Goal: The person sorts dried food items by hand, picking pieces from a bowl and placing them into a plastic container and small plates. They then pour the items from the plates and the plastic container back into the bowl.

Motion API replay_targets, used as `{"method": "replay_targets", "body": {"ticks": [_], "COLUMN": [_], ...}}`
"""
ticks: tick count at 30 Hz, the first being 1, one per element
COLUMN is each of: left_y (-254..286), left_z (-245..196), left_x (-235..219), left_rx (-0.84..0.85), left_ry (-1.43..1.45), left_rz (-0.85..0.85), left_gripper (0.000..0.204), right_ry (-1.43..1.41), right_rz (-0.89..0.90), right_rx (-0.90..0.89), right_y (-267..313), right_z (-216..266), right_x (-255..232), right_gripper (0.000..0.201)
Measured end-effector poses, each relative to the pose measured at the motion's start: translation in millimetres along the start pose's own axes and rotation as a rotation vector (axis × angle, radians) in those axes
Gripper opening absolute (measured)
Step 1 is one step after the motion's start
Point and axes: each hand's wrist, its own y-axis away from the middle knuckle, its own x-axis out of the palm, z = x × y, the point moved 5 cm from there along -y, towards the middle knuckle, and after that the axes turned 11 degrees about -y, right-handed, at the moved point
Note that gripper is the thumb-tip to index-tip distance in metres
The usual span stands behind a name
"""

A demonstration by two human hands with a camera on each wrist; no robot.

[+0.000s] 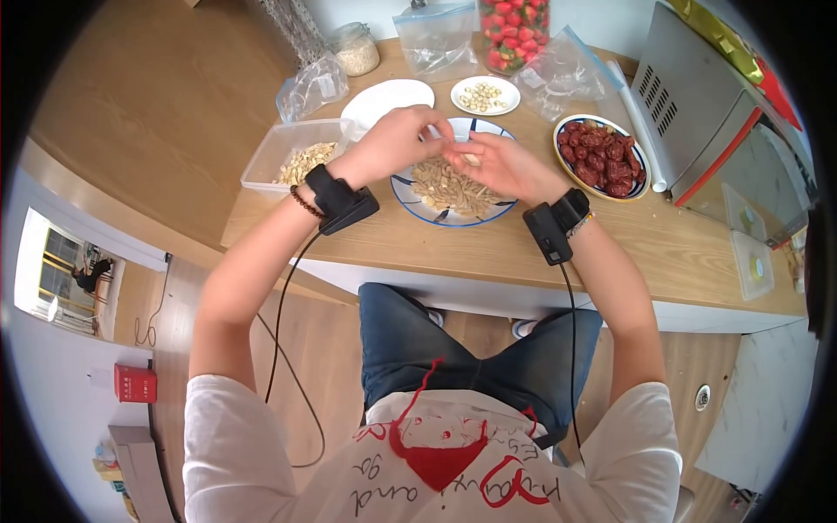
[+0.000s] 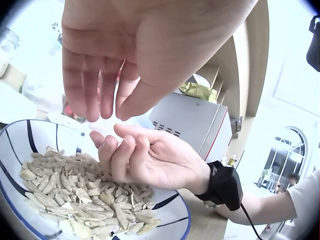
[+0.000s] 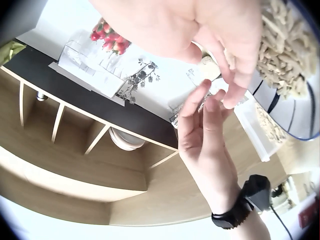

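Observation:
A blue-rimmed plate (image 1: 425, 209) holds a heap of pale dried strips (image 2: 75, 185). Above its far part, the left hand (image 1: 397, 139) hangs palm down, fingers pointing down and nearly straight, thumb near them; nothing shows between them in the left wrist view. Facing it, the right hand (image 1: 506, 167) is turned palm up over the plate with fingers loosely curled round a pale piece (image 3: 230, 58). Both hands' fingertips nearly meet; whether they touch, I cannot tell. Left of the plate, a clear plastic box (image 1: 261, 167) contains more pale pieces.
Behind the plate are an empty white plate (image 1: 384, 98), a small dish (image 1: 458, 102) of round pale pieces, plastic bags (image 1: 436, 39) and a jar of red fruit (image 1: 514, 35). At right stand a bowl of red dates (image 1: 602, 157), a roll (image 1: 649, 148) and a grey appliance (image 1: 667, 91).

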Motion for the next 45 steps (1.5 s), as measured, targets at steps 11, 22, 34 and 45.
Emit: {"method": "replay_targets", "body": {"ticks": [11, 22, 34, 45], "left_y": [33, 27, 10, -11], "left_z": [6, 11, 19, 1], "left_x": [42, 52, 4, -12], "left_rx": [0.006, 0.167, -0.014, -0.037], "left_ry": [-0.19, -0.084, 0.264, 0.356], "left_rz": [0.338, 0.318, 0.124, -0.074], "left_gripper": [0.024, 0.012, 0.01, 0.028], "right_ry": [-0.022, 0.083, 0.099, 0.109], "right_rz": [-0.03, -0.037, -0.016, 0.024], "right_rx": [-0.108, -0.113, -0.138, 0.012], "right_y": [-2, -2, 3, 8], "right_z": [8, 10, 11, -2], "right_x": [-10, -10, -3, 14], "right_gripper": [0.024, 0.029, 0.022, 0.038]}}
